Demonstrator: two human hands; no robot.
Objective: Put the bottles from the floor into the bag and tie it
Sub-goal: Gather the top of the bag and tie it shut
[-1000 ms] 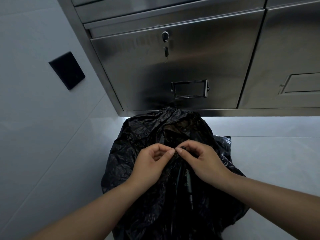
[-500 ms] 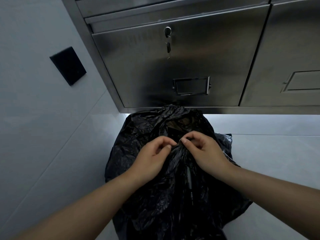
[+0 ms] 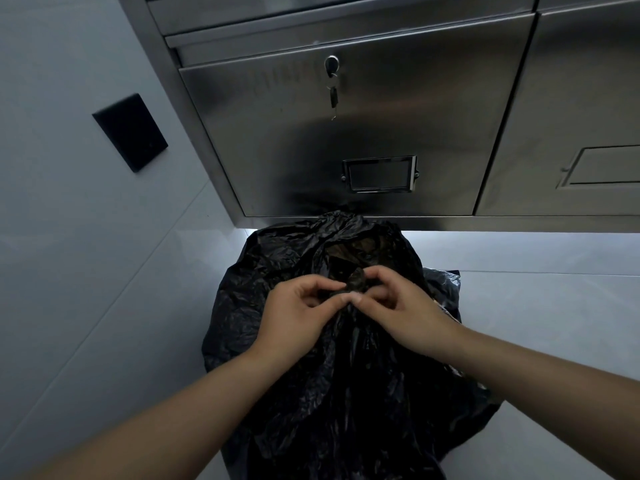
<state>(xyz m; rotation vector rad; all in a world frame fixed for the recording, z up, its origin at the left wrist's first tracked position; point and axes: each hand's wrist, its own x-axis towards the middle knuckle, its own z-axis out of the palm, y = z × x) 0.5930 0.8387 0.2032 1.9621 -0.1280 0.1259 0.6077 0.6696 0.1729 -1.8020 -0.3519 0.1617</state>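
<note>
A full black plastic bag (image 3: 311, 386) stands on the pale floor in front of me, its crumpled top gathered at the middle. My left hand (image 3: 294, 317) pinches a twisted strip of the bag's mouth between thumb and fingers. My right hand (image 3: 398, 306) grips the other gathered strip, fingers curled over a small bunch of plastic. The two hands touch at the fingertips right above the bag's neck. No bottles show on the floor; the bag's contents are hidden by the dark plastic.
A stainless steel cabinet (image 3: 346, 133) rises right behind the bag, with a key (image 3: 333, 95) hanging from its lock and a label holder (image 3: 379, 173) below. A grey wall with a black plate (image 3: 130, 132) runs along the left. Pale floor (image 3: 536, 306) stretches to the right.
Both hands have kept working the bag's gathered top: the right hand's fingers curled over a bunch of plastic, and the left hand's thumb slid under it. The bag has stayed in place.
</note>
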